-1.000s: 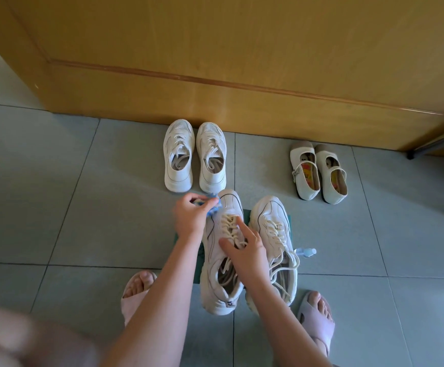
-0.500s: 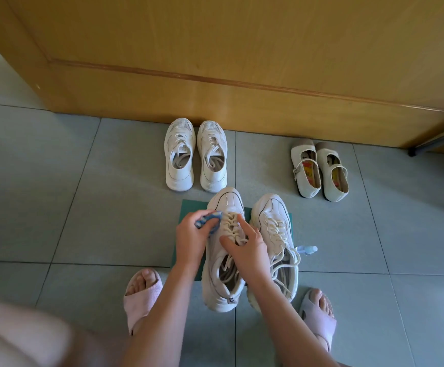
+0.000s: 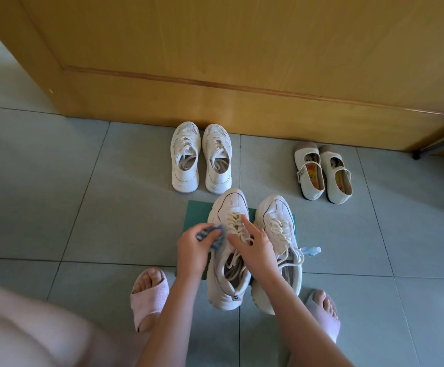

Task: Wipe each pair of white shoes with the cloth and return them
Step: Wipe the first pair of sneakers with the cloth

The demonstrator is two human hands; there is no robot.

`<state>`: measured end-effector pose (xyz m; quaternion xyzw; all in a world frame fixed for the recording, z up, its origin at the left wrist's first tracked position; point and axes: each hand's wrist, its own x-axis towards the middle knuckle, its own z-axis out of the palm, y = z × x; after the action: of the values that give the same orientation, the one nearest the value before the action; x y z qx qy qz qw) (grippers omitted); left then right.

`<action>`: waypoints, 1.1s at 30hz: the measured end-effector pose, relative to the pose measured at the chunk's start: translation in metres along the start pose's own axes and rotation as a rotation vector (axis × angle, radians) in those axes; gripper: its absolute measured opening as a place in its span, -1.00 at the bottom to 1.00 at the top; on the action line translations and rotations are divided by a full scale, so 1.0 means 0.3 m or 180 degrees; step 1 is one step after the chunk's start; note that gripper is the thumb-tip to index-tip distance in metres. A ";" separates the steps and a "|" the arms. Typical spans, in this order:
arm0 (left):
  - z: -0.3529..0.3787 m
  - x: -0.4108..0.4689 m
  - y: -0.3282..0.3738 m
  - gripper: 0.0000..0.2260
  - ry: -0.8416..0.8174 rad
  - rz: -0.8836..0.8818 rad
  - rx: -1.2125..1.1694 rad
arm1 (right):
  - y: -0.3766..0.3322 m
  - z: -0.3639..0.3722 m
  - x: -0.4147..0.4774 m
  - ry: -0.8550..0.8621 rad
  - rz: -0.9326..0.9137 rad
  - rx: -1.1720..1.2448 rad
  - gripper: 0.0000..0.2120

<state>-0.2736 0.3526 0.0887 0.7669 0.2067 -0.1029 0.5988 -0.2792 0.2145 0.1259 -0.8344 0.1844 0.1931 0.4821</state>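
Observation:
Two chunky white sneakers stand side by side on a green mat [image 3: 197,213] in front of me. My left hand [image 3: 193,250] grips a blue cloth [image 3: 210,235] against the left side of the left sneaker [image 3: 230,205], beside its laces. My right hand [image 3: 255,247] rests on that sneaker's laces and tongue, thumb on the left of the laces and forefinger stretched along their right. The right sneaker [image 3: 276,215] stands untouched next to it.
A second pair of white sneakers [image 3: 201,157] and a pair of white strap shoes [image 3: 322,173] stand by the wooden door [image 3: 242,62]. A small clear bottle [image 3: 312,250] lies right of the mat. My feet in pink slippers [image 3: 149,300] flank the mat on grey tiles.
My left hand has drawn the cloth back from the toe of the left sneaker to the side by its laces. My right hand has stayed on the laces.

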 end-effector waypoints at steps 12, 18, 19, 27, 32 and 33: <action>0.049 -0.054 -0.004 -0.84 0.0092 -0.0066 -0.0061 | 0.007 0.000 0.008 0.0046 -0.0036 -0.0152 -0.44; 0.039 -0.147 -0.035 -0.87 0.0240 -0.0295 0.0020 | 0.013 0.011 0.008 0.0147 -0.0073 -0.0309 -0.46; 0.036 -0.162 -0.037 -0.90 0.0259 -0.0313 -0.0024 | 0.013 0.013 0.008 0.0160 -0.0072 -0.0329 -0.47; 0.018 -0.273 -0.040 -0.93 0.0441 -0.0347 0.0022 | 0.000 0.014 0.007 0.0204 -0.0032 -0.0297 -0.46; -0.003 -0.305 -0.052 -0.99 0.0383 -0.0515 0.0024 | -0.008 0.013 -0.001 0.0184 0.0030 -0.0235 -0.47; -0.008 -0.307 -0.059 -0.98 0.0330 -0.0555 0.0055 | -0.009 0.012 -0.003 0.0180 0.0035 -0.0214 -0.47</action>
<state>-0.3638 0.3405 0.1111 0.7554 0.3025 -0.1167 0.5695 -0.2791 0.2189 0.1266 -0.8542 0.1960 0.1783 0.4473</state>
